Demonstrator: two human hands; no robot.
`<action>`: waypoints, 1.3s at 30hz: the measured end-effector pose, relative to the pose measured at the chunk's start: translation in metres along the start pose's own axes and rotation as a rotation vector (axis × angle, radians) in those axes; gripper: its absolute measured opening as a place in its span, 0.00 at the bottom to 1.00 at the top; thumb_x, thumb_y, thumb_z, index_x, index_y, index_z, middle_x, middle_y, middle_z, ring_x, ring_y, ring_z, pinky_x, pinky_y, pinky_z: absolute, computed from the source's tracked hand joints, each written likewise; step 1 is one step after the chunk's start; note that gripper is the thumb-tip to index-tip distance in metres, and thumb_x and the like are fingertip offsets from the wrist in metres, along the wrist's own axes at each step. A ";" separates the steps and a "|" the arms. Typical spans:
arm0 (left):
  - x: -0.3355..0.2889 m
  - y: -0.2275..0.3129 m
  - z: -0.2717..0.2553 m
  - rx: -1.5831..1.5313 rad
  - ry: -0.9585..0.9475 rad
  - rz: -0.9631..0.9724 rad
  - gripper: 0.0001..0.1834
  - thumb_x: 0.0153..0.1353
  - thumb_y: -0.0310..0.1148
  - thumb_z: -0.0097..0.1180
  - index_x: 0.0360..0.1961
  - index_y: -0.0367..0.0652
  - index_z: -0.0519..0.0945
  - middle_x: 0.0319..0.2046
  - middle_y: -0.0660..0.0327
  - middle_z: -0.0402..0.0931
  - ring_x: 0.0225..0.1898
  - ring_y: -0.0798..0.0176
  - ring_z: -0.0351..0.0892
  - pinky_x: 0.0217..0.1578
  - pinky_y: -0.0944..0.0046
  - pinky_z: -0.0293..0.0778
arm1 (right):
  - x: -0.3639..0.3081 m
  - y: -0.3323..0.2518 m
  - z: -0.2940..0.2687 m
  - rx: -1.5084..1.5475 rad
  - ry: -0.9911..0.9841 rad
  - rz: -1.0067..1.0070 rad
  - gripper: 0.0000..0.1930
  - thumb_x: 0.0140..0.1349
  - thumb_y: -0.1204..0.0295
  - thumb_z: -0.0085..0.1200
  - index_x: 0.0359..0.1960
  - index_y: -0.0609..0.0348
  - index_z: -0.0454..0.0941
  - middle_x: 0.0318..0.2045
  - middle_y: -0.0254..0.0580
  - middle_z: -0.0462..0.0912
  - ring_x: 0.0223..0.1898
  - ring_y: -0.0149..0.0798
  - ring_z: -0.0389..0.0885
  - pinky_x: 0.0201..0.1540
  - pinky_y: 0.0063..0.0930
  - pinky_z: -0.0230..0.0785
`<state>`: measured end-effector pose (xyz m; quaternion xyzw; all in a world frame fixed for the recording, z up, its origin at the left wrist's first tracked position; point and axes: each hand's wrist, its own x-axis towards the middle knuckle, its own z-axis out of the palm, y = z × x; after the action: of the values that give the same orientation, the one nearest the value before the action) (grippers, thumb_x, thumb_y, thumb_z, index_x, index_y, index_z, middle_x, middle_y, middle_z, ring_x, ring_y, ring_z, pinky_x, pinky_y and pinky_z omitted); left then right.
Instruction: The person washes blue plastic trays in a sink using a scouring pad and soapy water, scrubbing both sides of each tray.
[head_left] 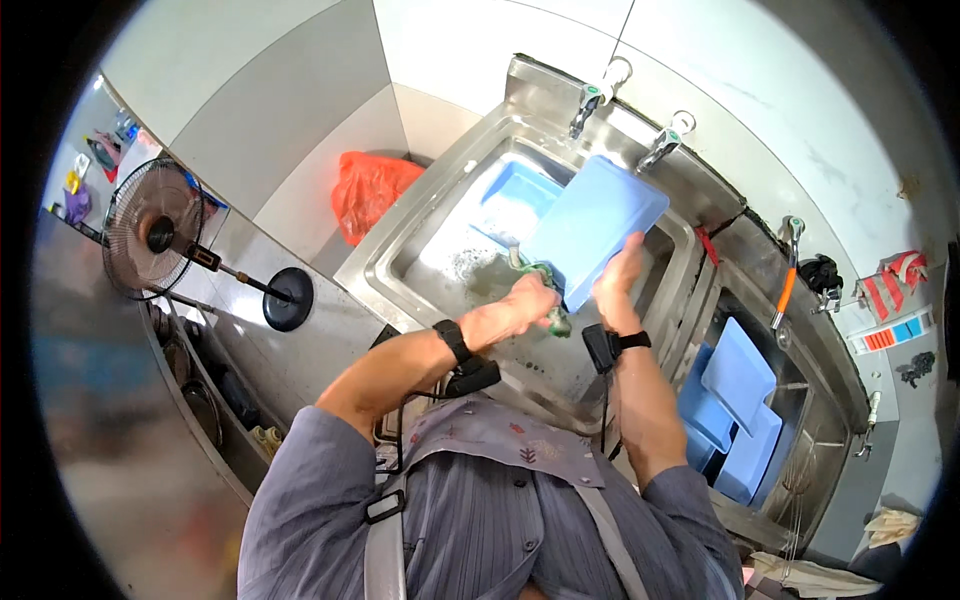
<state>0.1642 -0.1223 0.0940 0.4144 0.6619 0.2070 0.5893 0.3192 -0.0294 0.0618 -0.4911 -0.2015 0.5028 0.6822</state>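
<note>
A light blue plastic tray [596, 222] is tilted above the left sink basin [415, 255]. My right hand [618, 275] grips it by its right edge. Closed around a wet green cloth or scrubbing pad [545, 275], my left hand [528, 302] is at the tray's lower left edge. Another blue tray [518, 200] lies in the basin, partly covered by the held one. Grey, murky water with foam spots stands around it. Dark straps with small black boxes circle both my wrists.
Two taps [590, 97] [662, 148] jut over the basin from the back wall. Several blue trays [738, 365] lie in the right basin, near a wire whisk [797, 470]. An orange-hosed tap [785, 285] hangs there. Left are a red plastic bag [368, 192] and a standing fan [152, 232].
</note>
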 end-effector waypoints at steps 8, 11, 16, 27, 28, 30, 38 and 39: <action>0.016 -0.027 -0.117 -0.086 0.153 0.148 0.29 0.57 0.28 0.63 0.60 0.29 0.77 0.43 0.48 0.84 0.39 0.55 0.84 0.39 0.57 0.83 | 0.009 -0.014 -0.023 -0.560 -0.556 0.153 0.26 0.75 0.52 0.53 0.48 0.69 0.83 0.38 0.36 0.85 0.37 0.34 0.80 0.44 0.33 0.74; 0.014 -0.022 -0.141 -0.391 0.225 0.284 0.23 0.54 0.30 0.63 0.52 0.33 0.82 0.36 0.50 0.85 0.33 0.59 0.84 0.34 0.58 0.80 | 0.009 -0.020 -0.016 -0.803 -0.680 0.038 0.21 0.73 0.55 0.56 0.41 0.64 0.85 0.32 0.43 0.87 0.33 0.37 0.82 0.41 0.33 0.74; 0.026 -0.045 -0.177 -0.354 0.463 0.248 0.20 0.54 0.29 0.64 0.49 0.32 0.83 0.34 0.52 0.84 0.36 0.58 0.84 0.38 0.57 0.80 | -0.058 -0.040 0.026 -1.363 -0.942 -0.685 0.18 0.72 0.56 0.56 0.32 0.58 0.82 0.26 0.57 0.84 0.28 0.50 0.85 0.31 0.40 0.75; 0.038 -0.095 -0.173 -0.299 0.522 0.300 0.15 0.61 0.27 0.63 0.48 0.34 0.83 0.36 0.57 0.85 0.35 0.62 0.83 0.39 0.60 0.79 | -0.103 0.064 -0.012 -1.957 -1.792 -0.470 0.16 0.72 0.63 0.50 0.46 0.64 0.81 0.31 0.59 0.87 0.34 0.64 0.87 0.37 0.56 0.79; 0.041 -0.103 -0.175 -0.258 0.524 0.295 0.15 0.60 0.28 0.63 0.48 0.34 0.84 0.36 0.56 0.85 0.36 0.62 0.83 0.40 0.60 0.79 | -0.106 0.071 -0.007 -2.053 -1.835 -0.302 0.16 0.70 0.64 0.51 0.49 0.66 0.80 0.36 0.63 0.87 0.38 0.64 0.88 0.41 0.55 0.80; 0.032 -0.099 -0.168 -0.215 0.534 0.263 0.16 0.60 0.29 0.65 0.49 0.34 0.84 0.36 0.55 0.86 0.38 0.62 0.84 0.41 0.59 0.80 | -0.105 0.077 -0.010 -2.085 -1.825 -0.218 0.14 0.67 0.69 0.51 0.46 0.66 0.83 0.40 0.62 0.88 0.42 0.62 0.88 0.44 0.52 0.80; 0.004 -0.085 -0.165 -0.131 0.467 0.243 0.19 0.62 0.33 0.65 0.52 0.34 0.82 0.40 0.53 0.86 0.40 0.60 0.84 0.45 0.60 0.78 | -0.083 0.144 -0.033 -2.145 -2.159 -0.333 0.14 0.65 0.71 0.54 0.47 0.63 0.88 0.49 0.56 0.88 0.48 0.57 0.88 0.49 0.47 0.80; 0.005 -0.091 -0.167 -0.177 0.464 0.256 0.19 0.62 0.33 0.65 0.52 0.34 0.82 0.40 0.53 0.85 0.41 0.60 0.84 0.46 0.60 0.78 | -0.086 0.150 -0.031 -2.115 -2.209 -0.369 0.14 0.65 0.70 0.55 0.47 0.62 0.88 0.49 0.54 0.88 0.49 0.57 0.88 0.49 0.46 0.81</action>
<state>-0.0225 -0.1349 0.0583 0.3828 0.7008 0.4261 0.4251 0.2347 -0.1179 -0.0638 -0.0985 -0.8990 0.1472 -0.4006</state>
